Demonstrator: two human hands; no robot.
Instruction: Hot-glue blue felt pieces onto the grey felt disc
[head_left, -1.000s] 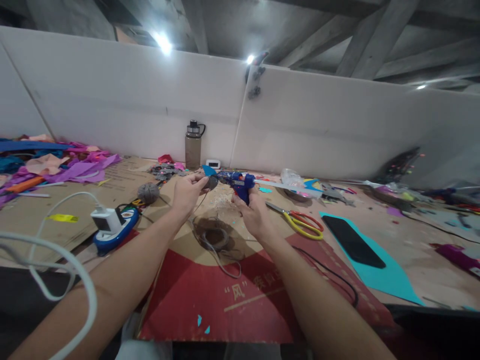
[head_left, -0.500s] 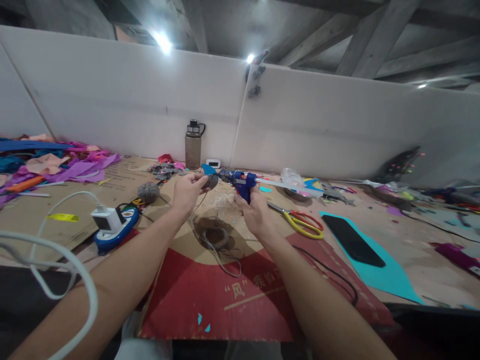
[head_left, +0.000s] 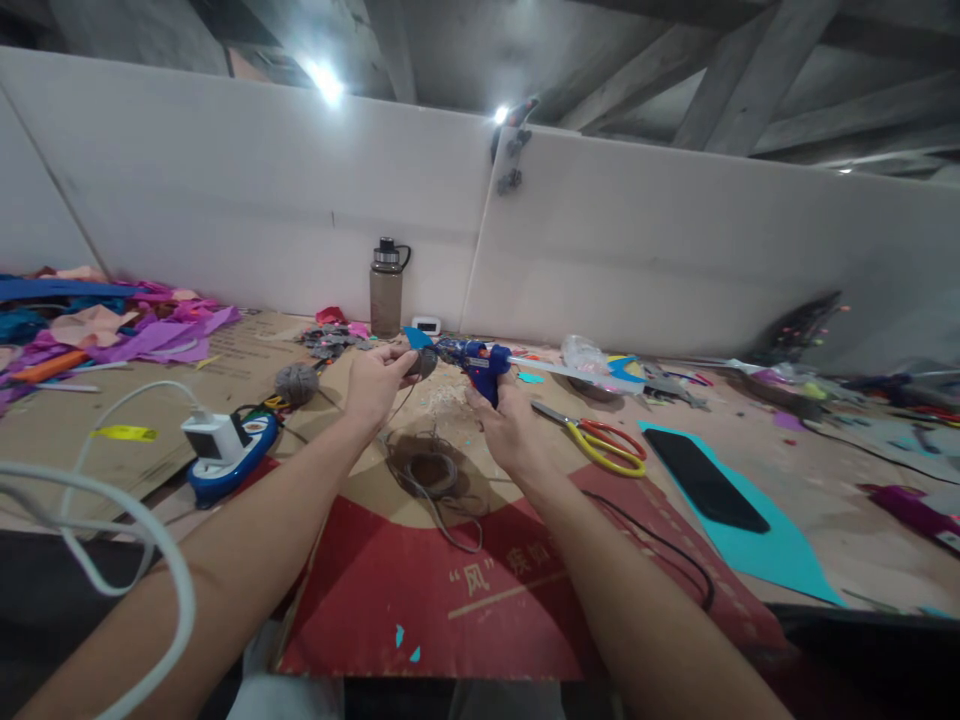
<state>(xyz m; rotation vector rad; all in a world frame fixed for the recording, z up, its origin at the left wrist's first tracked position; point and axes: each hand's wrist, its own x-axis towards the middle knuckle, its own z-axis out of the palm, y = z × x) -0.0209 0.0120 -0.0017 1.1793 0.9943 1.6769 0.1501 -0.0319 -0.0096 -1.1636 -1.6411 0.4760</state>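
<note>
My left hand (head_left: 377, 385) pinches a small dark grey piece (head_left: 425, 363) with a blue pointed piece (head_left: 417, 338) standing on top of it. My right hand (head_left: 508, 420) is wrapped round the handle of a blue glue gun (head_left: 487, 368), whose nozzle points left and meets or nearly meets the grey piece. A long clear glue stick (head_left: 566, 375) sticks out of the gun's back. Below the hands, a loose coil of grey cord (head_left: 431, 475) lies on the cardboard, and a strand runs up to my left hand.
Red-and-yellow scissors (head_left: 607, 447) and a black phone (head_left: 705, 480) on a turquoise sheet (head_left: 799, 550) lie to the right. A bottle (head_left: 385, 290) stands at the back. Left are a grey yarn ball (head_left: 296, 383), a blue power strip (head_left: 232, 462), white cables and purple scraps (head_left: 161, 335).
</note>
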